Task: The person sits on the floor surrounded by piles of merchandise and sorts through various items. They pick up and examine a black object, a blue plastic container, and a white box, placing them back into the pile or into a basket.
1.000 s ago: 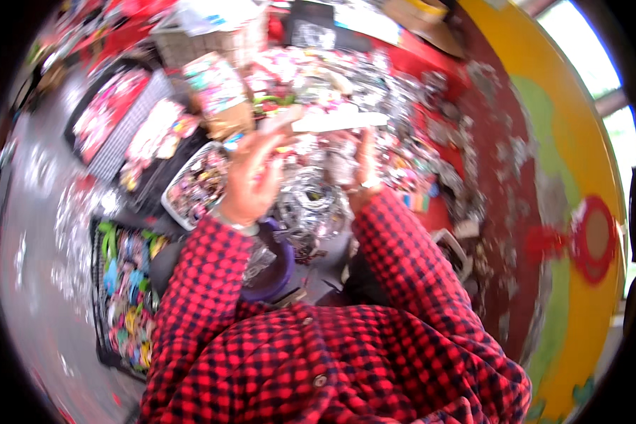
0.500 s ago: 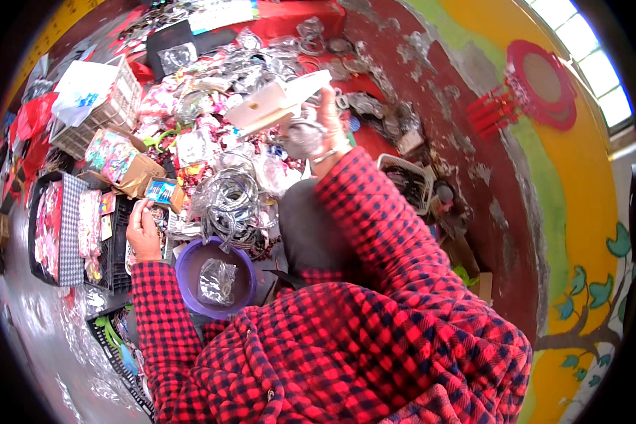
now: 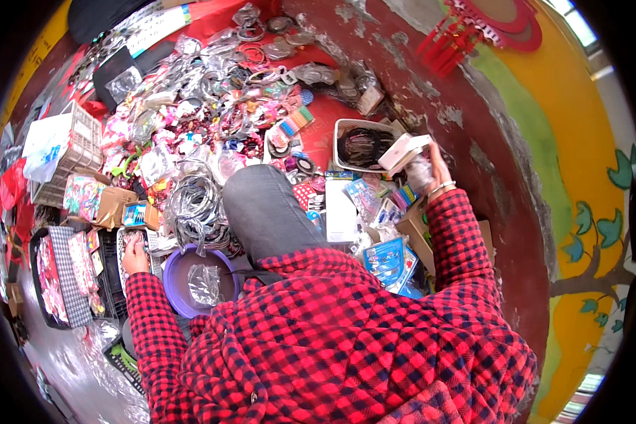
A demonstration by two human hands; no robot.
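Observation:
My right hand (image 3: 439, 169) is raised at the right, closed around a white box (image 3: 404, 150) with a clear plastic wrapper (image 3: 420, 175) pressed against it. Below them lie blue packages (image 3: 392, 263) and a cardboard carton (image 3: 415, 232). My left hand (image 3: 135, 257) reaches over a small white basket (image 3: 148, 240) of little items, its fingers loosely extended and nothing visible in them. Just behind that hand is a small carton of blue packages (image 3: 140, 215). A purple basin (image 3: 177, 286) next to it holds a crumpled clear bag (image 3: 203, 284).
A white basket (image 3: 338, 145) holds dark hair bands. Mixed wrapped trinkets and coiled bands (image 3: 193, 201) cover the red cloth ahead. My grey-clad knee (image 3: 261, 205) rises in the middle. A plastic crate (image 3: 85, 141) and checked box (image 3: 69, 275) stand left; a painted wall (image 3: 516, 184) bounds the right.
My right hand has swung right with the white box, away from the trinket pile to above the blue packages. My left hand has drawn slightly back from the small carton. The view has shifted.

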